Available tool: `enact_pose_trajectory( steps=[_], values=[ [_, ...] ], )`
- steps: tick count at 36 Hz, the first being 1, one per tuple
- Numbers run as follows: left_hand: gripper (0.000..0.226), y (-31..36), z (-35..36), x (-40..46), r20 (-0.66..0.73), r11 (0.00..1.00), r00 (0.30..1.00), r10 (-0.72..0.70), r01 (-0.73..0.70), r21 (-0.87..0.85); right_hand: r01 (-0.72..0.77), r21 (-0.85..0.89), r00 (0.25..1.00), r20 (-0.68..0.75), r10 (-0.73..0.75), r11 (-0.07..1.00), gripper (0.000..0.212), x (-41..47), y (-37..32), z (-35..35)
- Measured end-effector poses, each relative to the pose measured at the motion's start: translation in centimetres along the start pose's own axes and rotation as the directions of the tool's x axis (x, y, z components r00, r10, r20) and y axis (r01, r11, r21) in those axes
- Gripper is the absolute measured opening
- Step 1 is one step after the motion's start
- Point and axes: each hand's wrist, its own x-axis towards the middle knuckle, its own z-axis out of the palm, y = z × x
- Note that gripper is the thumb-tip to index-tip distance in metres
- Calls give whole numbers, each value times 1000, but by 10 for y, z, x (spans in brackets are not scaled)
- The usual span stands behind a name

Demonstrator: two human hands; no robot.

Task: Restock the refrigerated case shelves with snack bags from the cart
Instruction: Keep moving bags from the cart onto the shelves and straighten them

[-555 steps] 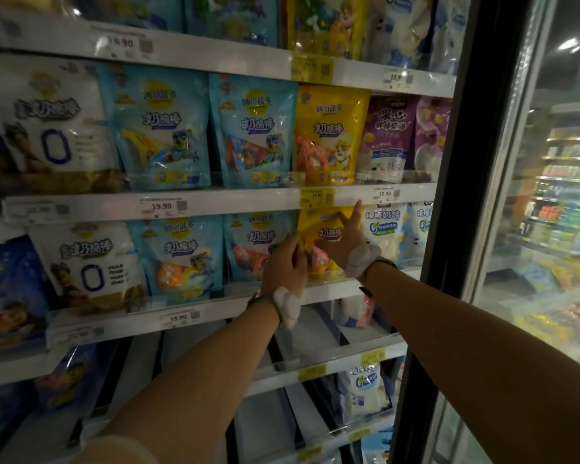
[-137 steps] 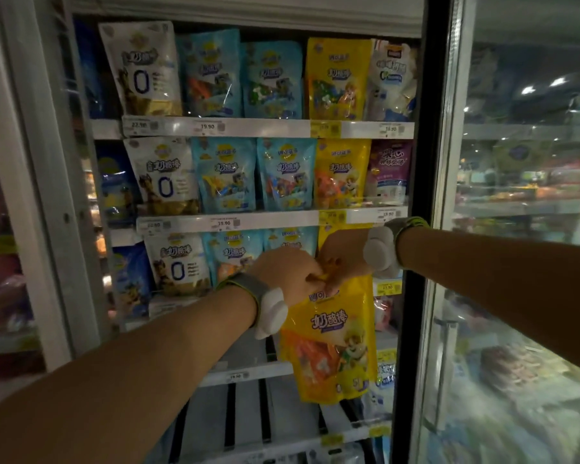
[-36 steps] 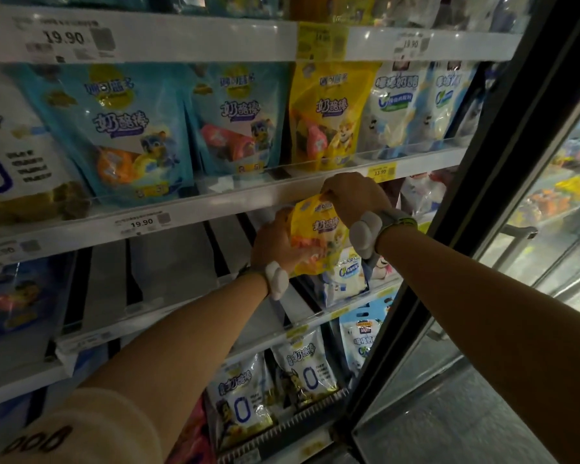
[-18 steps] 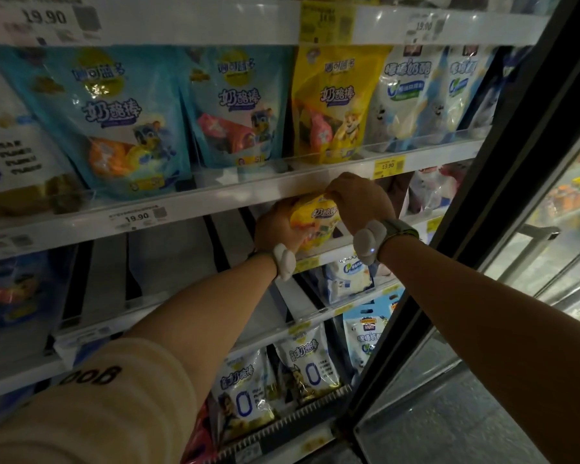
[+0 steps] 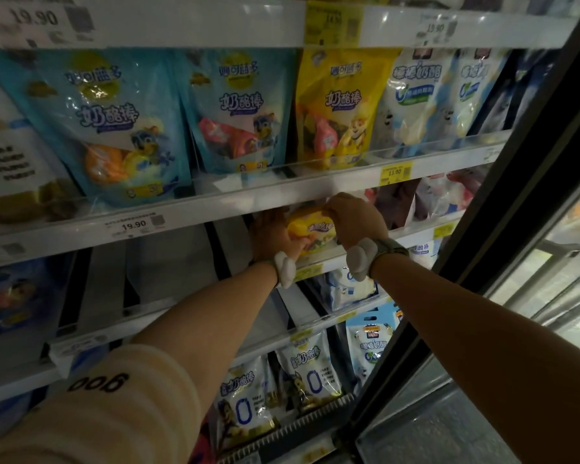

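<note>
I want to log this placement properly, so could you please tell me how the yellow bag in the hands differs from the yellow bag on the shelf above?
The held yellow bag is tilted and mostly hidden under the shelf edge, while the shelved yellow bag stands upright in full view. The left hand and right hand grip the held one; nothing touches the shelved one. Both share yellow packaging with similar printed lettering.

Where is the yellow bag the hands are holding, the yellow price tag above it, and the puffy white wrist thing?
Yellow snack bag [image 5: 317, 227], head view, its printed front.
Yellow price tag [image 5: 395, 171], head view, its middle.
Puffy white wrist tracker [image 5: 358, 259], head view, its rounded body.
</note>
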Motion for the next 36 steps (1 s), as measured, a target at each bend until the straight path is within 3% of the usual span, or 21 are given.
enact_pose_trajectory(
  steps=[9,18,22,26,30,36],
  values=[
    [66,-10,-2,-9,-35,984,996,-84,77,-162,8,76,998,-63,-3,997,24,1,-6,17],
    [39,-12,-9,-6,-32,931,993,-116,97,-352,3,86,996,-89,4,996,76,-5,5,47],
    [31,-8,-20,2,25,931,996,-80,84,-356,-147,269,987,-28,161,952,89,-2,8,44],
    [29,-9,-23,8,40,900,988,-152,155,-408,-383,470,921,127,369,795,94,2,10,37],
    [34,-6,-28,14,62,857,970,-236,238,-457,-488,562,873,300,385,668,103,22,42,57],
    [36,-9,-32,20,91,878,974,-206,225,-423,-521,540,854,334,399,661,71,20,12,18]
  ],
)
